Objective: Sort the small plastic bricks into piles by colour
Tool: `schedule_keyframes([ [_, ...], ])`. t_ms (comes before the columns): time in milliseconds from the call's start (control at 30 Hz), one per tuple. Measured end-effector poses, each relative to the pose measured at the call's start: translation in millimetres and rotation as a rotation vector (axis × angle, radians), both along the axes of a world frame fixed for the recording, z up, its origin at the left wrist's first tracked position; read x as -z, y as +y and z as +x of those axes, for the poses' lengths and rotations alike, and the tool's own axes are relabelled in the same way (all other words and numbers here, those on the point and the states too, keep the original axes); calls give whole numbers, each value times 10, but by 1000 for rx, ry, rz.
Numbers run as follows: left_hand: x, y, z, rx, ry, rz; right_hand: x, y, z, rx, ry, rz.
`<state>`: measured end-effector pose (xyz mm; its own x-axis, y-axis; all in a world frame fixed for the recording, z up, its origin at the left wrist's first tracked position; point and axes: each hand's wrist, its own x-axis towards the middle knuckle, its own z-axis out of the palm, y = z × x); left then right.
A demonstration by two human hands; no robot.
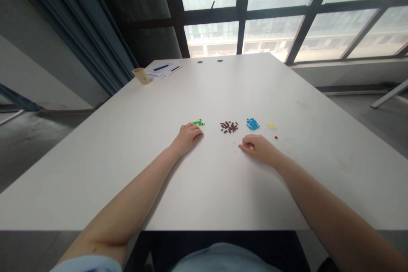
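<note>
Just left of the brown pile [228, 127] on a white table [95, 170], a green pile [198, 123] of small pieces is seen, and it is overlapped at its near edge by the left hand [187, 138]. That hand is laid on the table with its fingers [196, 129] curled and drawn together, so whether anything is held in it cannot be told. The green pile is spread slightly wider than it is deep, and it lies ahead of the fingertips and a little to the hand's right; the left hand is clearly the nearer one. The right hand [258, 148] is placed on the near side of the brown pile and slightly right of it, well apart from the left hand. Its fingers are brought together and pointed leftward, but a held piece cannot be made out. A yellow speck [235, 151] is seen just left of those fingertips. Right of the brown pile, a blue pile [253, 124], a pale yellow pile [271, 126] and a red piece [276, 137] are set in a row, while a tan cup [141, 75] and papers [162, 70] are placed far beyond it.
</note>
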<state>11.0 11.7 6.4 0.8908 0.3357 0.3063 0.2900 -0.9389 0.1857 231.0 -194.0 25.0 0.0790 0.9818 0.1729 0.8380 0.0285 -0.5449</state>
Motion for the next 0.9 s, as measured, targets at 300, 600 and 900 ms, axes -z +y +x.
schedule_keyframes([
  [300, -25, -34, 20, 122, -83, -159, -18, 2, 5, 3, -8, 0],
  [600, -8, 175, -131, 51, -28, -258, -14, -9, 9, 7, -10, 7],
  [900, -82, 253, -187, 107, 80, -306, -13, -10, 14, 9, -9, 7],
])
